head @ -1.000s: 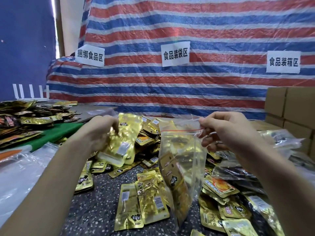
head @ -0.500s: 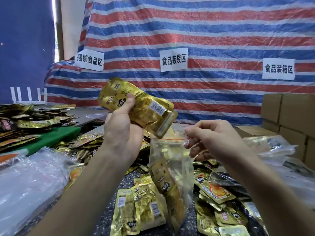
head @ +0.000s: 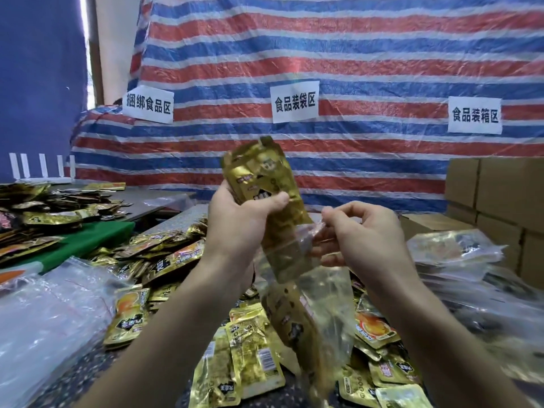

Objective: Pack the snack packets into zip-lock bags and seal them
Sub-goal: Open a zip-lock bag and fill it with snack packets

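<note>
Two hands share this job, and each is placed for a reason: your left hand [head: 244, 222] has its grip closed around a small bunch of gold snack packets [head: 262, 175], thumb across the front, with the lower ends tipped down into the mouth of the zip-lock bag [head: 309, 290], so they can slide in on their own weight. Your right hand [head: 362, 234] pinches one lip of that mouth between thumb and fingers, grip closed on the plastic, holding it open and lifted above the table [head: 79, 375] so the bag hangs free. At least one gold packet already shows low inside the bag, though through the blur I cannot count them. Loose packets [head: 250, 357] lie heaped on the table beneath and toward its left edge, within reach for the next handful. Spare clear bags [head: 50, 313] rest near the left front corner. Judging by the open mouth, sealing is yet to come.
</note>
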The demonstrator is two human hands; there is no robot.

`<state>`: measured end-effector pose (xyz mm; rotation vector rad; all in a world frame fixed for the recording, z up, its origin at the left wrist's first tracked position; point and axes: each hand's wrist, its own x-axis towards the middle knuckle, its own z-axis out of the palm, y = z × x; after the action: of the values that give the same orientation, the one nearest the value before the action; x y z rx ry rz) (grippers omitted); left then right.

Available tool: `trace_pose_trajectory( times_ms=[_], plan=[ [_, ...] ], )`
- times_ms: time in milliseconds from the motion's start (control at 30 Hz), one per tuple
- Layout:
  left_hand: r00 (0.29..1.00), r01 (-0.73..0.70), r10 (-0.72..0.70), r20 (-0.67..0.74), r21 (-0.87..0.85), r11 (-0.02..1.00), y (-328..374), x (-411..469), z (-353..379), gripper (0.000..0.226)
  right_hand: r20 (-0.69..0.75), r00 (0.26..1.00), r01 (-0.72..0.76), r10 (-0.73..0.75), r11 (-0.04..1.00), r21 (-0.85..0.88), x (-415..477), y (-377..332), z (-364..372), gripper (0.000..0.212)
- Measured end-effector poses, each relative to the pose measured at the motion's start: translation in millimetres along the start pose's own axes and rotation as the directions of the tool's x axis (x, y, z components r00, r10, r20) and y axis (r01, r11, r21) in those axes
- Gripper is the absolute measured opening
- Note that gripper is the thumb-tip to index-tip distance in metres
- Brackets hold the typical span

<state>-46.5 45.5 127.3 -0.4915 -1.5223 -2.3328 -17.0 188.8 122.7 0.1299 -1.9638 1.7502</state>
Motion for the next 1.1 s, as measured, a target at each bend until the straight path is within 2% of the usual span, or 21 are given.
trace_pose_trajectory(
  times_ms=[133, 200, 267, 333, 433, 500, 567, 667, 733, 800, 867, 933, 1000, 1067, 1100],
  plan=[
    [0.992, 0.004, -0.039, 0.116, 0.283, 0.959, -6.6, -0.3, -1.5, 0.022, -0.067, 0.998, 0.013, -0.008, 0.997, 0.082, 0.1, 1.2, 0.6, 0.022],
    [0.980, -0.093, -0.008, 0.198, 0.498, 0.862, -9.5, 0.0, -2.7, 0.006, -0.058, 0.998, 0.013, -0.005, 0.990, 0.140, -0.3, -0.2, 2.1, 0.020],
    [0.942, -0.239, -0.012, 0.335, 0.697, 0.676, -8.5, 1.0, -5.0, 0.026, -0.043, 0.999, -0.009, 0.018, 0.981, 0.191, 0.0, -1.9, 2.6, 0.018],
    [0.873, -0.327, -0.138, 0.468, 0.770, 0.548, -2.3, 2.1, -7.9, 0.055, -0.024, 0.998, -0.049, 0.056, 0.969, 0.243, 0.5, -2.7, 2.5, 0.018],
    [0.781, -0.373, -0.355, 0.514, 0.839, 0.396, 9.0, 5.1, -19.1, 0.068, 0.010, 0.995, -0.096, 0.096, 0.961, 0.258, 0.5, -1.9, 2.0, 0.018],
    [0.764, -0.429, -0.397, 0.509, 0.860, 0.277, 13.7, 11.6, -29.8, 0.049, 0.037, 0.995, -0.103, 0.098, 0.977, 0.186, -0.8, -1.3, 2.8, 0.018],
    [0.806, -0.436, -0.337, 0.486, 0.874, 0.217, 19.6, 17.3, -39.6, 0.024, 0.029, 0.998, -0.056, 0.055, 0.997, 0.056, -0.7, 0.4, 1.4, 0.019],
    [0.879, -0.376, -0.222, 0.421, 0.901, 0.217, 25.7, 20.9, -47.7, 0.016, -0.010, 0.998, 0.060, -0.062, 0.990, -0.124, 3.4, 1.1, -7.0, 0.022],
    [0.908, -0.322, -0.198, 0.369, 0.917, 0.237, 24.3, 21.7, -48.3, 0.016, 0.015, 0.993, 0.120, -0.120, 0.968, -0.220, 4.3, -2.6, -13.4, 0.020],
    [0.912, -0.276, -0.195, 0.362, 0.891, 0.361, 21.1, 20.6, -45.8, 0.018, 0.091, 0.989, 0.139, -0.119, 0.952, -0.272, 6.6, -6.6, -20.1, 0.016],
    [0.896, -0.277, -0.183, 0.405, 0.831, 0.483, 19.6, 17.9, -42.1, 0.015, 0.178, 0.982, 0.102, -0.056, 0.960, -0.262, 11.9, -6.2, -28.6, 0.006],
    [0.870, -0.352, -0.137, 0.473, 0.793, 0.498, 19.0, 16.3, -38.5, 0.010, 0.236, 0.970, 0.008, 0.061, 0.959, -0.282, 19.0, 1.5, -38.9, 0.036],
    [0.843, -0.433, -0.086, 0.531, 0.765, 0.477, 17.9, 15.9, -35.6, 0.005, 0.272, 0.949, -0.087, 0.161, 0.960, -0.266, 24.1, 11.0, -44.6, 0.057],
    [0.822, -0.467, -0.053, 0.566, 0.725, 0.506, 16.9, 15.9, -34.0, 0.005, 0.339, 0.917, -0.151, 0.211, 0.969, -0.194, 27.6, 23.9, -45.7, 0.068],
    [0.812, -0.468, -0.047, 0.581, 0.697, 0.543, 16.1, 15.2, -33.1, 0.008, 0.367, 0.903, -0.175, 0.222, 0.972, -0.158, 29.2, 30.6, -44.6, 0.066]
  ],
)
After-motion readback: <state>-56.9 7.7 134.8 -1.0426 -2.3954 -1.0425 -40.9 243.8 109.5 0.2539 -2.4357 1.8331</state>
